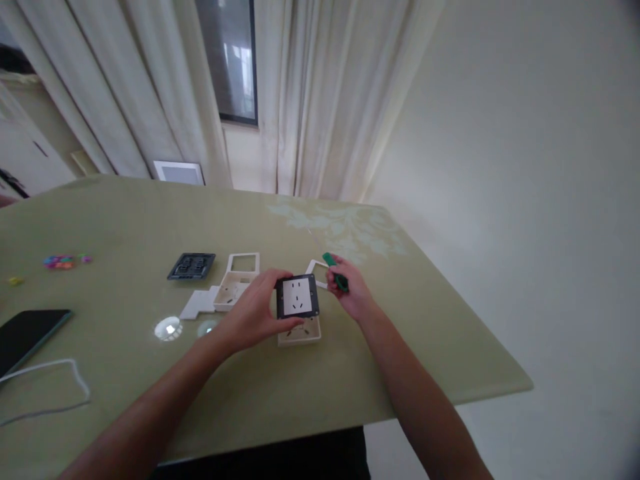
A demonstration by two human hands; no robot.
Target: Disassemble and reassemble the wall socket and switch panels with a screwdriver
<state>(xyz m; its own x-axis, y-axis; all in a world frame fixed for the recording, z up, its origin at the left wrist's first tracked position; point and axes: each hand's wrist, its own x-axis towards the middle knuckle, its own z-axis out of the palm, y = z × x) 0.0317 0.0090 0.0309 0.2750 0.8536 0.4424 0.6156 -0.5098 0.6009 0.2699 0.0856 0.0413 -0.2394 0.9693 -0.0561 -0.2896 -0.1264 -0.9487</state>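
Note:
My left hand [255, 310] grips a wall socket module [298, 296], white-faced in a black frame, holding it just above a cream back box [300, 332] on the green table [150, 220]. My right hand [350, 290] is closed round a green-handled screwdriver [335, 271], right beside the socket's right edge. A white frame [316, 272] lies just behind the two hands.
To the left lie a second cream back box [231, 293], a white frame [243, 263], a white plate [199, 304] and a black module [191, 266]. A dark phone [27, 333] and white cable [50, 393] sit at left, with small coloured bits [60, 261] beyond. The table's edge runs close on the right.

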